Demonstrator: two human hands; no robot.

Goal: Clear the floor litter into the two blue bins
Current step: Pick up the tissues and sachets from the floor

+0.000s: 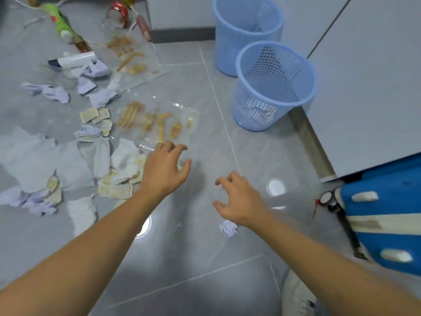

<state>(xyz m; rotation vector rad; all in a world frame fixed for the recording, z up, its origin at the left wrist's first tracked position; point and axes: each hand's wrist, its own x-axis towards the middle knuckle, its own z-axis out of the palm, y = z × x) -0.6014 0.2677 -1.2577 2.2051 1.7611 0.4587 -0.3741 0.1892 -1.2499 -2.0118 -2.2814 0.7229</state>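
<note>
Torn white paper sheets (41, 163) are spread over the grey tiled floor (200, 258) at the far left, with crumpled lilac scraps (38, 204) just beside them. Further back, a green bottle (60, 22), a white tube (75, 60) and a red-and-white can (119, 11) are noted; motion blur makes closer identification unsafe. A clear plastic bag (157, 119) holding yellowish pieces is laid flat near the middle of the floor, with a second such bag (134, 60) behind it.

The left hand (163, 168) is held over the near edge of the nearer bag, fingers loosely curled and spread, nothing gripped. The right hand (239, 199) is held apart from it above bare tile, fingers likewise loosely curled and holding nothing. A small lilac paper ball (229, 228) is seen on the floor just beside the right wrist.

Two blue mesh bins are stood upright to the right: the nearer bin (273, 87) appears to contain some scraps at its bottom, and the farther bin (246, 33) is set just behind it. A blue object (387, 201) is recorded at the right edge.
</note>
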